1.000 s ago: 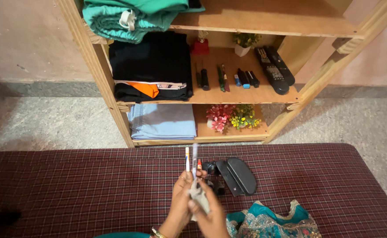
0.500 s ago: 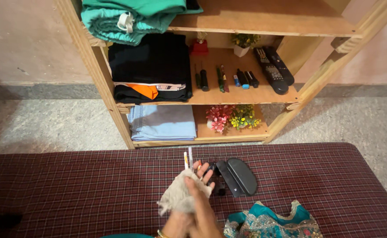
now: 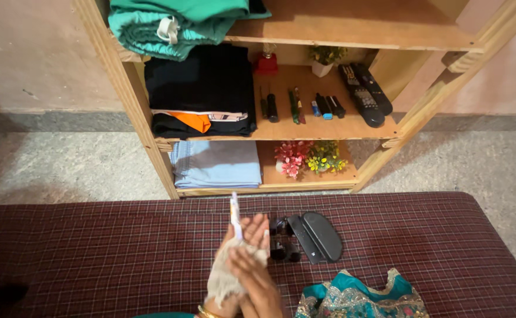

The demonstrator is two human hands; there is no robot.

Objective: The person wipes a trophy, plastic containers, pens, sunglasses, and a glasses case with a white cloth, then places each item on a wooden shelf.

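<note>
Maroon checked bedding [image 3: 93, 253] fills the lower view, with a wooden shelf unit [image 3: 146, 135] standing on the speckled floor beyond it.

The left hand [image 3: 247, 232] is curled round a bunch of pens [image 3: 234, 213], whose tips stick up past the fingers; half a second ago two or three stood apart and lay further right, now they read as one bundle tilted slightly left. The right hand [image 3: 257, 281] is closed on a grey-beige cloth [image 3: 222, 277] and presses it against the lower part of the pens. A second ago that cloth was only a small wad between the hands; since then it has opened out and now hangs down over the left wrist. By the look of it the pens are being wiped, and the stroke has travelled down toward the barrels' lower ends; how many pens are held I cannot tell.

Just right of the hands lie dark sunglasses [image 3: 281, 241] and an open black spectacle case [image 3: 317, 235], both unmoved. Nearer the person sits a teal embroidered fabric [image 3: 358, 297]. On the middle shelf are folded dark clothes [image 3: 202, 88], small tools and two remote controls [image 3: 365, 91]; below, folded blue cloth [image 3: 217, 162] and artificial flowers [image 3: 308, 156].
</note>
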